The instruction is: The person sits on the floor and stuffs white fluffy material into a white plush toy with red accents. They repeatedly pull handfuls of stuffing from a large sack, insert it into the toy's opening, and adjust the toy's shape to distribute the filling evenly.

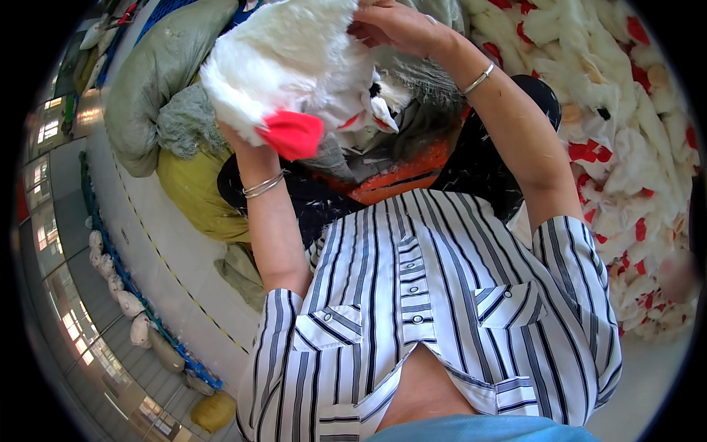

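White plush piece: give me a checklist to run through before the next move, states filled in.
1. Right hand at the white plush piece: ok, its fingers are at the upper right edge.
2. Left hand's grip: cannot tell, the plush hides it.
3. Red patch in sight: ok, at the plush's lower edge.
4. Left wrist's bangles off the plush: ok, they sit below it.
5. Dark trousers free of loose fluff: not ok, white wisps cling to them.
6. Piece apart from the white-and-red heap: ok, the heap lies off to the right.
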`<state>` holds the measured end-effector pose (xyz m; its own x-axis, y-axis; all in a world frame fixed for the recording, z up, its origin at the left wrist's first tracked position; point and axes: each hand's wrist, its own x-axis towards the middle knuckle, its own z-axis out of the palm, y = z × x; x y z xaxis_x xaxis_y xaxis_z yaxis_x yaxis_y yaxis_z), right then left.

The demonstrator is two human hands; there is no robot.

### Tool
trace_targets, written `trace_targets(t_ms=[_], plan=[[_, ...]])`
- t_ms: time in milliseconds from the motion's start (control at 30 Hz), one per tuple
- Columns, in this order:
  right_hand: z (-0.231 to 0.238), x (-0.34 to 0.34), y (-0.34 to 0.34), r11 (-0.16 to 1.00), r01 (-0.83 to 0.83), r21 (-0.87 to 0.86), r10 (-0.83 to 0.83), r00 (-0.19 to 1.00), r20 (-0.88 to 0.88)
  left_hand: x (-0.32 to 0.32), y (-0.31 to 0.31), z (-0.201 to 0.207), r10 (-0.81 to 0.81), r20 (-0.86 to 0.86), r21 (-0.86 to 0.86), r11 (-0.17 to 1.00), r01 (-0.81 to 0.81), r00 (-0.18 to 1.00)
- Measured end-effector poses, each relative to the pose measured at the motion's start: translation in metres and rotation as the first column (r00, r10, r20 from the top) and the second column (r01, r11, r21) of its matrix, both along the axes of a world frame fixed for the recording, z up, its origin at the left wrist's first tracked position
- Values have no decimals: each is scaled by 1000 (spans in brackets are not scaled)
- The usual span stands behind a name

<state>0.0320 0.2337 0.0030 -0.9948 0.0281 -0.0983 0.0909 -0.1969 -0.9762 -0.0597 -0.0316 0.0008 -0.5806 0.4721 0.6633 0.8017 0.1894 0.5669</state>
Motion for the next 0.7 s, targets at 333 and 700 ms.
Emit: trace_targets(t_ms=[333, 700], plan=[[1, 10, -23, 744, 173, 645, -49, 978, -205, 27, 41, 18, -504, 858, 507, 862, -6, 96], [9, 12, -6, 816, -295, 497, 190, 949, 251, 10, 3, -11, -413, 822, 504, 848, -162, 393]])
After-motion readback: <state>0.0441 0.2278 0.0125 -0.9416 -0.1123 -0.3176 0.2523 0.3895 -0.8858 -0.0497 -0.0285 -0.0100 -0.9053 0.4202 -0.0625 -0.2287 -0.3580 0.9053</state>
